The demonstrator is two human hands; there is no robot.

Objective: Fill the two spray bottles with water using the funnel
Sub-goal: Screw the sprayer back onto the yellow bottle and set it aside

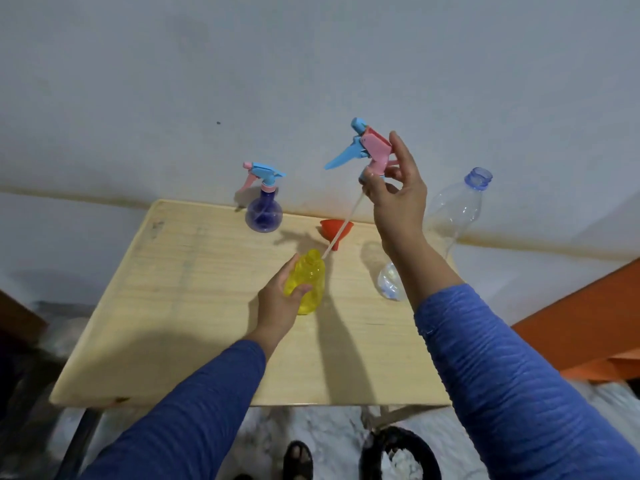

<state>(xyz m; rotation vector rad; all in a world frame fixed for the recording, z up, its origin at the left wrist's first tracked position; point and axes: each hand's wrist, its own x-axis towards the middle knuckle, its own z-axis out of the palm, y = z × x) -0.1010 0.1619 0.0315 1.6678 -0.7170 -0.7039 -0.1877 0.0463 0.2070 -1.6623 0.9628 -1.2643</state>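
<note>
My left hand (277,303) grips a yellow spray bottle body (308,282) standing on the wooden table (194,306), its neck uncapped. My right hand (398,188) holds a pink and blue spray head (367,147) raised above the table; its long white dip tube (343,230) slants down, and its tip is at the yellow bottle's mouth. A purple spray bottle (263,209) with its spray head on stands at the table's far edge. The red funnel (334,232) lies behind the yellow bottle. A tall clear water bottle (453,209), uncapped, stands at the right, partly hidden by my right forearm.
A pale wall rises right behind the table. An orange piece of furniture (581,327) sits to the right. Below the table's near edge are a black round bin (398,455) with crumpled paper and a sandalled foot (298,459) on marbled floor.
</note>
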